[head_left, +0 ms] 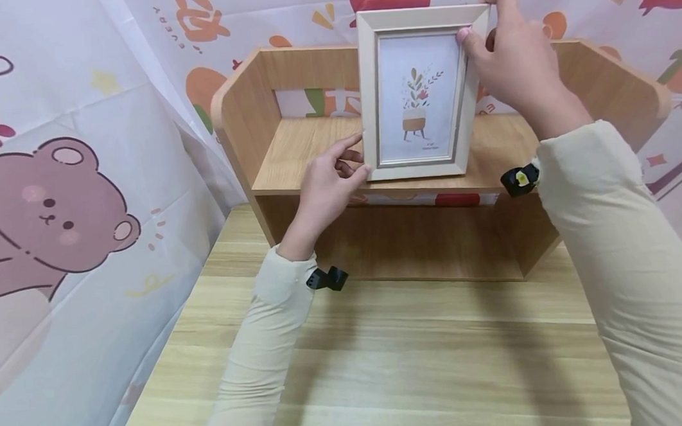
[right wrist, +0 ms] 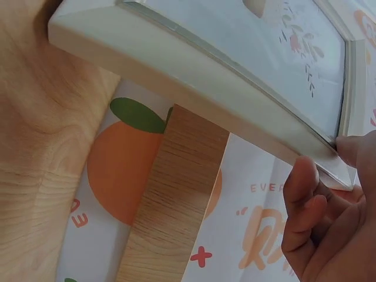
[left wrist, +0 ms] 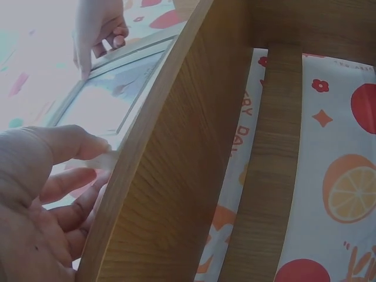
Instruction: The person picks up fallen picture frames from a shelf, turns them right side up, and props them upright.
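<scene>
A cream picture frame (head_left: 369, 95) with a potted-plant print stands upright on the upper shelf of a small wooden shelf unit (head_left: 308, 137). My right hand (head_left: 518, 62) grips its top right corner, thumb on the front face. At the lower left corner, my left hand (head_left: 328, 181) pinches the frame's edge between thumb and fingers. The left wrist view shows that thumb on the corner (left wrist: 108, 157), close by the shelf's front edge. In the right wrist view the frame's side (right wrist: 176, 82) runs up to the right hand (right wrist: 335, 217).
The shelf unit stands on a light wooden table (head_left: 429, 350), with a lower compartment (head_left: 435, 240) under the frame. Raised side panels (head_left: 237, 115) flank the upper shelf. Behind hangs a printed cloth (head_left: 284, 16); a bear-printed cloth (head_left: 51, 209) hangs at the left.
</scene>
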A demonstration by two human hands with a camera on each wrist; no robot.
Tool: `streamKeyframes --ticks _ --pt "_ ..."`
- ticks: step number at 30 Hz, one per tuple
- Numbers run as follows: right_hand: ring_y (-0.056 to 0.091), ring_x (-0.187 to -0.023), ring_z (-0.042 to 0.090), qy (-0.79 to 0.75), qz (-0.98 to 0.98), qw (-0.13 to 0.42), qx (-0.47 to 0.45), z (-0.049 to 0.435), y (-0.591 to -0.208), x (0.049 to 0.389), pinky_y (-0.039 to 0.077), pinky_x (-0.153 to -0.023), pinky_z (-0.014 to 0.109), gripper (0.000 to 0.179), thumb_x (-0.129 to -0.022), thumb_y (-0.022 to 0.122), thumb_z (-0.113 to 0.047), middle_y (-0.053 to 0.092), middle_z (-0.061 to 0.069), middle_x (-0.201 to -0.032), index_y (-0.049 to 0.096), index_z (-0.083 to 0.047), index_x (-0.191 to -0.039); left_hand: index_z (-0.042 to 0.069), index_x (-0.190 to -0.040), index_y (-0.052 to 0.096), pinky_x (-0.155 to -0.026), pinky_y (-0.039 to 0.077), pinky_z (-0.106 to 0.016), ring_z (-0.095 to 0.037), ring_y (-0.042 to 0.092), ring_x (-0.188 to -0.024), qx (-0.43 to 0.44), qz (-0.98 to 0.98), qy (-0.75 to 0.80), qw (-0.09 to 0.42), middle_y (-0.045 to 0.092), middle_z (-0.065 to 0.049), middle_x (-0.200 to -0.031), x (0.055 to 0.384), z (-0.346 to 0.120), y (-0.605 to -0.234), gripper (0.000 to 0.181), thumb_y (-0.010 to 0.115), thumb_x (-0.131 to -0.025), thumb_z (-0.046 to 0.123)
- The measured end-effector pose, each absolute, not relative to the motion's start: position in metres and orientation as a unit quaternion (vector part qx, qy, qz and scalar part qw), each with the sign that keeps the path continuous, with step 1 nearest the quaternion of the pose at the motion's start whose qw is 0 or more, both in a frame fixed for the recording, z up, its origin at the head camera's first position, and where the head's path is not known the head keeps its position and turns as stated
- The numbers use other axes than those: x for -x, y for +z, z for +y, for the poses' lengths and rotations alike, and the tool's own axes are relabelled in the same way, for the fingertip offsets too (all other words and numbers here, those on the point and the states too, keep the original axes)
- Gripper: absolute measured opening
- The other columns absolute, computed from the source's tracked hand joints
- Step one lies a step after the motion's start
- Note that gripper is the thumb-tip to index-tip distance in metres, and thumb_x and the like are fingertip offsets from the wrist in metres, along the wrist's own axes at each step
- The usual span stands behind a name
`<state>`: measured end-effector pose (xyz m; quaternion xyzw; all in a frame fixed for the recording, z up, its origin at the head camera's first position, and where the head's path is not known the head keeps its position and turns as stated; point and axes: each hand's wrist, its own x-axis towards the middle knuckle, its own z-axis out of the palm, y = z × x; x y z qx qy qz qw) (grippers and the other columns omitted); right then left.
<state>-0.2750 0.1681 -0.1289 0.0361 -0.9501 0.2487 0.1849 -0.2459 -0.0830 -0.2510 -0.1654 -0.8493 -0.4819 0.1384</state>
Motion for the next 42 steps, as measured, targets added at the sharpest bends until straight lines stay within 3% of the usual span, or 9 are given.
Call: streamKeyframes --ticks 8,12,16,28,35,42 --pt "0.058 -0.097 0.026 0.251 -0.949 0.190 -0.035 0.1648 -0.1317 0.2734 0.040 -0.070 0.025 0.057 -0.099 0.033 -0.051 0.058 0.013 -0.132 0.017 -0.026 -0.147 0.016 -0.138 0.054 -0.069 0.043 -0.026 -0.020 0.064 -0.084 0.162 -0.853 -0.468 0.165 0.070 -0.009 -0.105 0.2458 -0.0840 -0.2540 0.051 0.068 -0.089 0.016" --pt "0.060 -0.105 0.027 0.257 -0.947 0.189 -0.031 0.1643 -0.1323 0.2725 0.052 -0.085 0.033 0.057 -0.098 0.032 -0.053 0.055 0.010 -0.139 0.016 -0.029 -0.147 0.017 -0.138 0.054 -0.068 0.043 -0.026 -0.020 0.065 -0.085 0.164 -0.854 -0.465 0.164 0.070 -0.009 -0.105 0.2465 -0.0846 -0.2538 0.051 0.068 -0.089 0.016" --pt "0.060 -0.107 0.027 0.258 -0.947 0.188 -0.029 0.1638 -0.1331 0.2725 0.050 -0.095 0.043 0.057 -0.098 0.031 -0.054 0.054 0.010 -0.139 0.015 -0.029 -0.147 0.018 -0.139 0.053 -0.068 0.044 -0.026 -0.020 0.065 -0.085 0.164 -0.857 -0.461 0.160 0.070 -0.008 -0.106 0.2465 -0.0850 -0.2538 0.051 0.067 -0.089 0.017" --pt "0.061 -0.107 0.028 0.251 -0.948 0.192 -0.030 0.1636 -0.1328 0.2731 0.051 -0.094 0.043 0.058 -0.097 0.032 -0.054 0.055 0.012 -0.138 0.015 -0.028 -0.147 0.020 -0.141 0.051 -0.064 0.041 -0.027 -0.019 0.065 -0.087 0.153 -0.868 -0.447 0.153 0.069 -0.005 -0.110 0.2474 -0.0853 -0.2515 0.052 0.065 -0.091 0.020" --pt "0.061 -0.106 0.029 0.244 -0.950 0.195 -0.027 0.1643 -0.1310 0.2727 0.048 -0.076 0.028 0.059 -0.098 0.033 -0.053 0.056 0.012 -0.138 0.016 -0.025 -0.147 0.021 -0.141 0.050 -0.061 0.039 -0.028 -0.017 0.065 -0.088 0.149 -0.874 -0.437 0.154 0.069 -0.004 -0.111 0.2487 -0.0844 -0.2500 0.051 0.064 -0.092 0.021" --pt "0.060 -0.103 0.030 0.240 -0.950 0.198 -0.025 0.1653 -0.1332 0.2731 0.043 -0.071 0.026 0.058 -0.098 0.032 -0.052 0.057 0.015 -0.134 0.016 -0.025 -0.148 0.021 -0.141 0.050 -0.063 0.040 -0.029 -0.018 0.065 -0.089 0.152 -0.874 -0.437 0.147 0.069 -0.005 -0.111 0.2490 -0.0833 -0.2500 0.051 0.064 -0.092 0.021"
